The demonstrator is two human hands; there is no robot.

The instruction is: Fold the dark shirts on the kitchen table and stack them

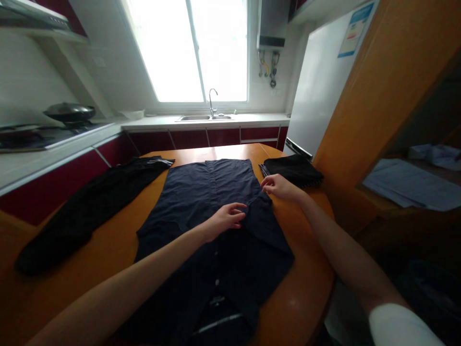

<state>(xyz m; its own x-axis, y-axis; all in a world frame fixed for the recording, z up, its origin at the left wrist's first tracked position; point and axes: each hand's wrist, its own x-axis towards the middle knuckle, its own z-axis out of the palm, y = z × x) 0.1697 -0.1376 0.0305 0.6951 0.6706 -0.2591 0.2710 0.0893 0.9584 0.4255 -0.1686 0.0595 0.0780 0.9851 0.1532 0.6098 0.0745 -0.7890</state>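
Note:
A dark navy buttoned shirt (201, 202) lies spread flat on the orange wooden table (118, 240), collar toward me. My left hand (227, 218) rests on the middle of the shirt, fingers curled onto the cloth near a folded-in sleeve. My right hand (281, 186) pinches the shirt's right edge at the sleeve fold, fingers closed on the fabric.
A black garment (86, 209) lies stretched along the table's left side. A folded dark stack (293, 170) sits at the far right corner. Behind are a counter with a sink (205, 117), a wok on the stove (70, 113), and a white fridge (320, 91) to the right.

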